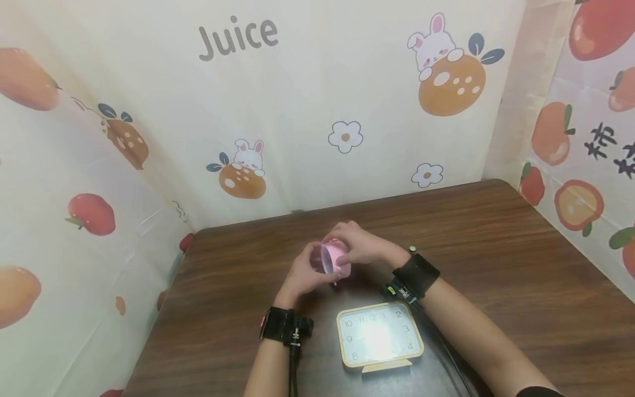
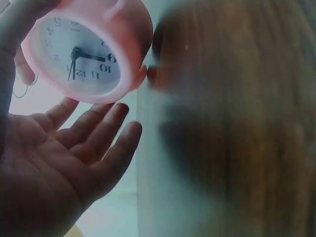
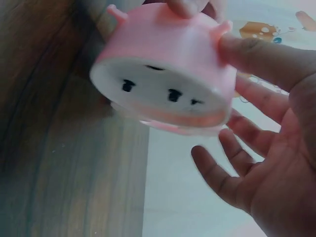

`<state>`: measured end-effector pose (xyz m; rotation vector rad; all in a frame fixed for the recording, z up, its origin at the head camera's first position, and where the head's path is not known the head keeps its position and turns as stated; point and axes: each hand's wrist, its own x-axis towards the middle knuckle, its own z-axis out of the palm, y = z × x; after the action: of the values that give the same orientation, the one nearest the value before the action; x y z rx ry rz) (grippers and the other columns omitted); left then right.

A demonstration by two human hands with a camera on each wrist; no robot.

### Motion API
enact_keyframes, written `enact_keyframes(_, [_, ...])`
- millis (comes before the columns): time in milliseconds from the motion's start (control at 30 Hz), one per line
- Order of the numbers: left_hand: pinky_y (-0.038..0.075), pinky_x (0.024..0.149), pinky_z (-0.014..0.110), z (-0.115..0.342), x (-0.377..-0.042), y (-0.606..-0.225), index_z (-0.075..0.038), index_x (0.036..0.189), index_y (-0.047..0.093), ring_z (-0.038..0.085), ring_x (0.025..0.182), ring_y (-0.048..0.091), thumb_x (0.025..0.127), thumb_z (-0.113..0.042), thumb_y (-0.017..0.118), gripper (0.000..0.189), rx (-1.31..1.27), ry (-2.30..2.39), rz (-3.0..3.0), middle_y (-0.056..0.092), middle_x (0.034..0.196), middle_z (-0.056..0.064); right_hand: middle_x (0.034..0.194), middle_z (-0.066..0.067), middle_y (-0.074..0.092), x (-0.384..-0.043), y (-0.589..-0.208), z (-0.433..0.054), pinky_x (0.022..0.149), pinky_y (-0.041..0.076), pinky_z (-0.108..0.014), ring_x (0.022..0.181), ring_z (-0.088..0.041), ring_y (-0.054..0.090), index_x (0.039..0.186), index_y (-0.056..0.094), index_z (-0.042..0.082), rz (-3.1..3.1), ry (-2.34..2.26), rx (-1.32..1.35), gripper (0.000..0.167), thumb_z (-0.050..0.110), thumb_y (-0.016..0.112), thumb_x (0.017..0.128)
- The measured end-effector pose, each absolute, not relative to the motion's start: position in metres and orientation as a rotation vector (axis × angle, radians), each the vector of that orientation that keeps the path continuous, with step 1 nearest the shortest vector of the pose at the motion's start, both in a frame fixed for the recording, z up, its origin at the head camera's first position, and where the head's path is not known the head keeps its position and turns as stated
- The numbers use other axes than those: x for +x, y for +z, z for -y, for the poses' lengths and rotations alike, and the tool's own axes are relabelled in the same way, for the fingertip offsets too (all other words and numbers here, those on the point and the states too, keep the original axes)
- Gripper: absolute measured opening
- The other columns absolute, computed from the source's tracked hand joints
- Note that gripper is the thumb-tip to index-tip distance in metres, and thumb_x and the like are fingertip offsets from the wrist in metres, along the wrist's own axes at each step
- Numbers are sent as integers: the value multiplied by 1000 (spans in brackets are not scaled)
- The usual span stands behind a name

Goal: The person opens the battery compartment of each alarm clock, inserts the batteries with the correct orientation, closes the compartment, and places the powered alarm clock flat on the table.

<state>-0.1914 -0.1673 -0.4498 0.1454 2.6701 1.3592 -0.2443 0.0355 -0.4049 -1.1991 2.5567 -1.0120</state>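
Observation:
A small round pink alarm clock (image 1: pixel 342 260) is between my two hands, its dial (image 2: pixel 86 57) turned towards the left hand. My left hand (image 1: pixel 301 273) holds it by the rim, thumb on the near side and fingers on the far side. With thumb and fingers, my right hand (image 1: pixel 364 245) grips the body from the other side; the right thumb (image 3: pixel 261 54) lies by one of the small feet. The clock's back (image 3: pixel 158 91), white with several black knobs, shows in the right wrist view. In the left wrist view the clock stays close to the tabletop.
A yellow-framed rectangular clock (image 1: pixel 379 336) with a glare on its face is on the brown wooden table (image 1: pixel 223 286), nearer to me. Curtains (image 1: pixel 297 110) printed with fruit and rabbits stand behind and at both sides. Cables run along both forearms.

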Motion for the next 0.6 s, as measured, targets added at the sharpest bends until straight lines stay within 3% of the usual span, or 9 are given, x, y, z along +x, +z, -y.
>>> enact_keyframes(267, [47,98,46,170,-192,-451,-24,135,41,20,114,53,59,-62,83,94,161,1253,-2706,54,128,0,133,-9,44,-242,-409,-36,95,45,-44,120,-26,40,131,53,6,-2516,-1075,-1154,63,19,80,76])
enact_keyframes(433, [45,99,48,170,-192,-451,-24,134,42,22,115,52,58,-62,83,94,124,1260,-2684,54,129,1,130,-7,48,-245,-412,-39,95,47,-41,116,-22,47,134,46,9,-2504,-1053,-1133,71,23,82,75])
enact_keyframes(600, [45,100,50,171,-192,-453,-26,133,42,22,116,52,57,-62,84,93,110,1268,-2659,54,128,0,135,-9,50,-245,-414,-43,98,49,-41,119,-23,54,142,30,8,-2432,-1034,-1044,90,26,84,73])
